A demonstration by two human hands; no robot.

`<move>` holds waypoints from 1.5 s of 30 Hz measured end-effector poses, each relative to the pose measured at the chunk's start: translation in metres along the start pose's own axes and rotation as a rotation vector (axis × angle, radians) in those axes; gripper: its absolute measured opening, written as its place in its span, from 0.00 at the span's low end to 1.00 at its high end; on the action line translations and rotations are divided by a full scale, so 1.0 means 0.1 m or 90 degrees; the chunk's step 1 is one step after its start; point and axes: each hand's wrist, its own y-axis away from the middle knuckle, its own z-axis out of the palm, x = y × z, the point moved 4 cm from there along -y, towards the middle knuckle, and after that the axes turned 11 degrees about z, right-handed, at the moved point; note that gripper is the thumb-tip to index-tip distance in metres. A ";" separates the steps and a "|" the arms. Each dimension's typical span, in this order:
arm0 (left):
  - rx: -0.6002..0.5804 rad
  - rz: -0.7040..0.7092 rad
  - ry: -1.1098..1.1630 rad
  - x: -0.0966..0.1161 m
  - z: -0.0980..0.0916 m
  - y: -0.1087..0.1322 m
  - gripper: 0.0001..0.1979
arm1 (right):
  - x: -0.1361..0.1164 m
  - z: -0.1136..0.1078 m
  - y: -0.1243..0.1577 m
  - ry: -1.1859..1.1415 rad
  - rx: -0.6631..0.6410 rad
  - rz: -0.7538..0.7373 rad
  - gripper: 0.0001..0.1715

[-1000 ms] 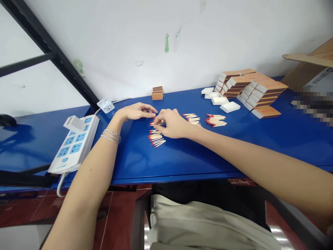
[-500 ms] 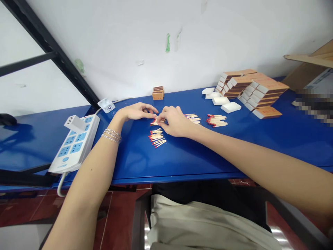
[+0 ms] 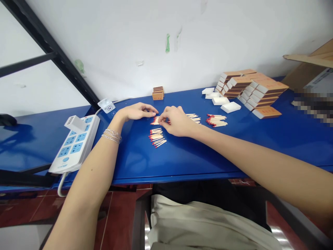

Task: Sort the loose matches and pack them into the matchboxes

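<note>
My left hand (image 3: 140,111) lies low at the far edge of a small pile of red-headed matches (image 3: 155,121), its fingers loosely stretched out and holding nothing visible. On the other side of that pile is my right hand (image 3: 176,121), thumb and forefinger bent together in a pinch. What the pinch holds, if anything, cannot be made out. A second pile of matches (image 3: 157,138) is spread just in front. Behind the right hand more matches (image 3: 193,118) are partly hidden, and another match pile (image 3: 216,120) lies farther right.
Several white matchbox trays (image 3: 220,101) lie at the right, beside stacked matchboxes (image 3: 262,88) and a cardboard box (image 3: 299,74). A small group of matchboxes (image 3: 158,93) stands by the wall. A white power strip (image 3: 76,144) and black metal frame (image 3: 49,41) are on the left.
My right hand has shifted slightly right and off the near pile, so more of its matches show. One match in the front pile now lies straighter. The left hand has barely moved.
</note>
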 end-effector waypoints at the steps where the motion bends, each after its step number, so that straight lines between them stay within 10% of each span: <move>1: 0.004 -0.005 0.003 0.01 0.00 0.00 0.26 | 0.01 0.01 -0.01 0.012 0.009 0.001 0.14; 45: 0.031 -0.023 0.007 -0.04 0.00 -0.01 0.24 | -0.03 0.08 0.00 0.039 0.002 0.006 0.15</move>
